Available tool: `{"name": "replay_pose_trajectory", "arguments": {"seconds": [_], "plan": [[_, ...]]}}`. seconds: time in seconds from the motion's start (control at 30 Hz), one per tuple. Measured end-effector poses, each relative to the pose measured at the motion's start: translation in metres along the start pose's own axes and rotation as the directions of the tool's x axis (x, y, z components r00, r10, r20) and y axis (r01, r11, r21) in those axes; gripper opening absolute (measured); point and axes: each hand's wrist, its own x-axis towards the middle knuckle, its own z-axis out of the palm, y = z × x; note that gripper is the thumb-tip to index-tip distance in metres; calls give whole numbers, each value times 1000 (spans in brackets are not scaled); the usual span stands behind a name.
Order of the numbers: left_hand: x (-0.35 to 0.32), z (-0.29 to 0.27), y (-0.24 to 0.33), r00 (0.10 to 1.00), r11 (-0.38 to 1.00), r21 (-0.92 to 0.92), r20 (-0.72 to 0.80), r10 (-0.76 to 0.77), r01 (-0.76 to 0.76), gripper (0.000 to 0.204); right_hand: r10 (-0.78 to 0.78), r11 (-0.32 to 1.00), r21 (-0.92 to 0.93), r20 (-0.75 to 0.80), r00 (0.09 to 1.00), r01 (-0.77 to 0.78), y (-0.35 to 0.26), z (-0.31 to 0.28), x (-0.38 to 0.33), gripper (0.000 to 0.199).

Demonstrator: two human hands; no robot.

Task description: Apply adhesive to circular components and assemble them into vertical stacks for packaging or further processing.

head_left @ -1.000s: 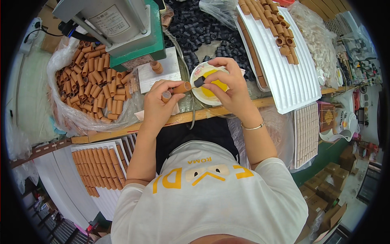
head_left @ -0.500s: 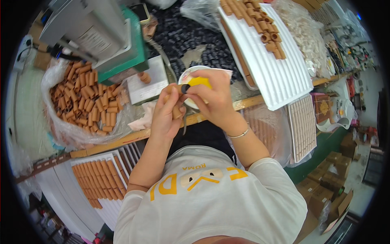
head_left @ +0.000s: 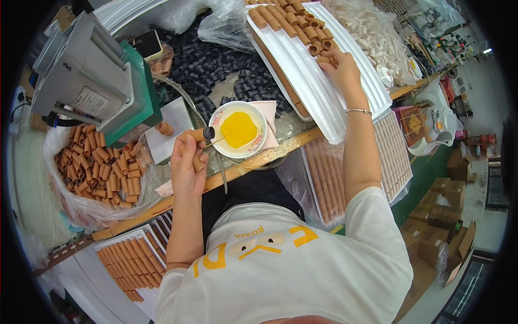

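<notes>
Glue (head_left: 239,129) sat in the bowl (head_left: 259,110) beside our left hand (head_left: 189,162), which gripped a capped tube (head_left: 200,134); our right hand (head_left: 339,66) pinched a tube (head_left: 326,58) on the tray (head_left: 334,92). Reaching carelessly, we judged, could tip the bowl.

Left hand (head_left: 189,162): raised before the chest, forearm upright from a bent elbow, fingers curled shut in a loose fist, thumb uppermost.
Right hand (head_left: 339,63): arm stretched nearly straight, forward and to the right, palm down, fingers bent at the tips; thin bracelet (head_left: 358,111) at the wrist.
</notes>
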Motion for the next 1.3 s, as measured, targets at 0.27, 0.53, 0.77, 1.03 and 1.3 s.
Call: {"name": "replay_pose_trajectory", "arguments": {"seconds": [0.27,0.53,0.77,1.03,1.3], "plan": [[-3,-11,7,997,996,25,-13,82,-82,20,5,999,43,-106,994,0,-22,-5,-23,27],[-7,-17,13,998,998,3,-24,57,-57,20,-30,966,-252,146,989,67,-15,-3,9,35],[-3,-23,11,995,995,2,23,99,-99,15,-75,809,586,163,984,-35,-53,-31,-16,20],[-12,-22,15,990,988,69,9,140,-140,18,-518,256,946,306,799,-196,-194,33,-139,26],[-17,-23,15,911,810,453,16,412,-374,35,-658,451,886,251,710,106,-206,48,-145,27]]}}
